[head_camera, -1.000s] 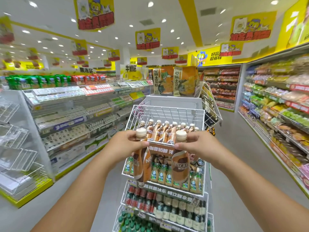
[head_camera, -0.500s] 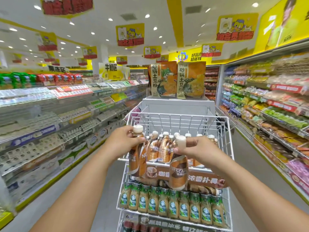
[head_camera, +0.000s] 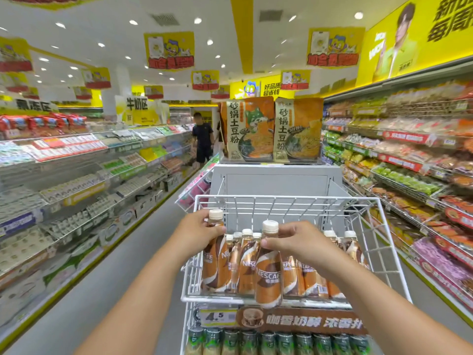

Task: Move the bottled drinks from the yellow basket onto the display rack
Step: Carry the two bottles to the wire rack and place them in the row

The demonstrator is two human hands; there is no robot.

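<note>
The left hand (head_camera: 197, 233) grips one bottle (head_camera: 216, 262) by its neck, fingers closed around it, at the rack's (head_camera: 281, 199) left edge, seemingly inside the top tier. The right hand (head_camera: 294, 242) pinches a second bottle (head_camera: 268, 272) just below its cap, at the rack's front rail. Neither looks released yet. More bottles (head_camera: 304, 278) already stand in the rack, so stocking seems well begun; the yellow basket is out of view, so what remains is unknown. Labels read "NESCAFE"; the price tag (head_camera: 218, 316) under the rack reads "4.5".
</note>
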